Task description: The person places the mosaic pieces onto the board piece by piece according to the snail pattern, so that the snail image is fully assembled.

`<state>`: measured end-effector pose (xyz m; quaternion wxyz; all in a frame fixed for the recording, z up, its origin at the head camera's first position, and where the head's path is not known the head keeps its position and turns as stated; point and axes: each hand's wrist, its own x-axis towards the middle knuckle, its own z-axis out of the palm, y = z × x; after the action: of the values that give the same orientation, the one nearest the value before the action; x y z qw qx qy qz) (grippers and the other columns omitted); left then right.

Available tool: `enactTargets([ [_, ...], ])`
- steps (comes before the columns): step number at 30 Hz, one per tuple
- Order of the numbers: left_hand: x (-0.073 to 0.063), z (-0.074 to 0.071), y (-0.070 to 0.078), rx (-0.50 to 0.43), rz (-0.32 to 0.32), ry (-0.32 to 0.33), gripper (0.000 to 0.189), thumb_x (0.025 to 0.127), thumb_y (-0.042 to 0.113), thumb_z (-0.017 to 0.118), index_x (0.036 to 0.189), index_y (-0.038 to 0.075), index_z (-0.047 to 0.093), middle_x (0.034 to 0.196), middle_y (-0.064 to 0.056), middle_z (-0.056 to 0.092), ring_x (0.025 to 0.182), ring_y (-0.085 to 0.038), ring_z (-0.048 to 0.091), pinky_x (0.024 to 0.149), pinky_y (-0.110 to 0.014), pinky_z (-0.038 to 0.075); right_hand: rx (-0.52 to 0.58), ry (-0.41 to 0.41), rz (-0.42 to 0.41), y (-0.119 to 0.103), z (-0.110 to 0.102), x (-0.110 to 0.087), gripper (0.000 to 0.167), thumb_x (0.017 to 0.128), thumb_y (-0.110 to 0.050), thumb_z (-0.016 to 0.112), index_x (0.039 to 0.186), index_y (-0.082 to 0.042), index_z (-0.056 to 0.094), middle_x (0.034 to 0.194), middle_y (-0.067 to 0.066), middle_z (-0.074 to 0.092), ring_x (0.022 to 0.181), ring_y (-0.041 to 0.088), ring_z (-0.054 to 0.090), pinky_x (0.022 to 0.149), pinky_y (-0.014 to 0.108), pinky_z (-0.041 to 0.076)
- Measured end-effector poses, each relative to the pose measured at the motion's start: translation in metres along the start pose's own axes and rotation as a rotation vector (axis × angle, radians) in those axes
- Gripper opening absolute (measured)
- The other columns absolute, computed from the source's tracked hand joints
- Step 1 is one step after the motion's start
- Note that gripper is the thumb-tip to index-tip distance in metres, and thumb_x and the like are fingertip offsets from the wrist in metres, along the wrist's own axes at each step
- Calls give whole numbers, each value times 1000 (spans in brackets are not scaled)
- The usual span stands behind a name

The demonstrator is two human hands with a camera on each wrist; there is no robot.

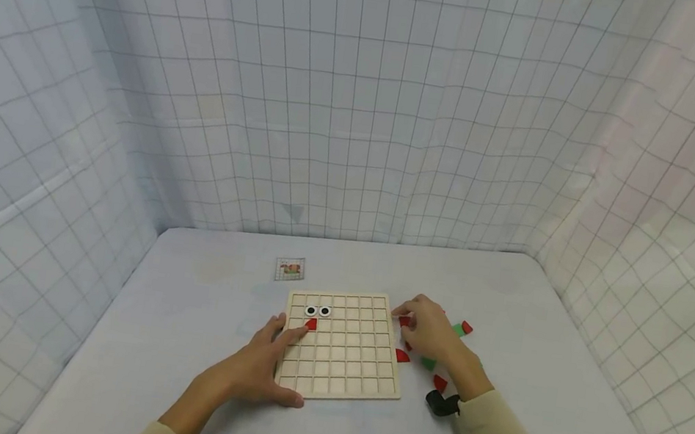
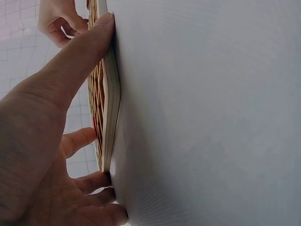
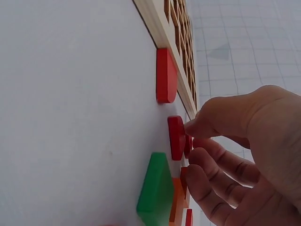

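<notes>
A square wooden grid board point(image 1: 352, 377) lies flat on the table. Two round eye tiles point(image 1: 324, 311) sit side by side in its upper left cells, with a red piece point(image 1: 312, 324) just below. My left hand point(image 1: 260, 364) spans the board's left corner; its index fingertip touches that red piece, and the thumb point(image 2: 104, 28) rests at the near edge. Right of the board, my right hand point(image 1: 428, 328) reaches down among loose pieces. Its thumb tip is right by a dark red piece point(image 3: 176, 137), the other fingers loosely bent and spread below.
Around the right hand lie a green piece point(image 3: 155, 190), an orange piece point(image 3: 177, 202) and several red ones, including a red piece point(image 3: 165, 75) against the board's edge. A small picture card point(image 1: 290, 269) lies beyond the board. Grid-patterned curtains point(image 1: 337, 97) enclose the table.
</notes>
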<state>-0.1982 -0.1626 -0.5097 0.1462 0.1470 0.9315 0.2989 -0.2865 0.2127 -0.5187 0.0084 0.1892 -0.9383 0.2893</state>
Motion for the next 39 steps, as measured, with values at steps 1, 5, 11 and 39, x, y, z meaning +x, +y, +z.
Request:
enactTargets([
  [1, 0, 0, 0, 1, 1, 1, 132, 76, 53, 111, 182, 23, 40, 193, -30, 16, 180, -58, 16, 132, -82, 40, -2, -3, -2, 1, -1, 0, 29, 99, 4, 77, 125, -4, 86, 126, 15, 76, 89, 16, 58, 73, 26, 52],
  [5, 1, -1, -1, 0, 6, 1, 131, 75, 53, 111, 182, 22, 40, 193, -31, 16, 180, -59, 15, 132, -83, 39, -10, -20, -6, 4, -4, 0, 23, 103, 1, 81, 124, -4, 86, 121, 12, 76, 89, 14, 59, 75, 26, 53],
  [11, 0, -1, -1, 0, 5, 0, 131, 76, 54, 111, 182, 23, 40, 193, -31, 15, 180, -59, 15, 132, -82, 40, -7, -37, 18, 6, -6, 0, 21, 106, -7, 86, 127, -6, 85, 124, 11, 75, 93, 13, 62, 81, 27, 56],
  [39, -3, -1, -4, -14, 5, 6, 131, 76, 54, 110, 182, 25, 39, 194, -28, 16, 181, -57, 15, 133, -82, 39, -72, 31, 35, 7, -2, 10, 18, 118, -16, 70, 116, -5, 84, 103, 6, 82, 87, 14, 66, 84, 36, 62],
])
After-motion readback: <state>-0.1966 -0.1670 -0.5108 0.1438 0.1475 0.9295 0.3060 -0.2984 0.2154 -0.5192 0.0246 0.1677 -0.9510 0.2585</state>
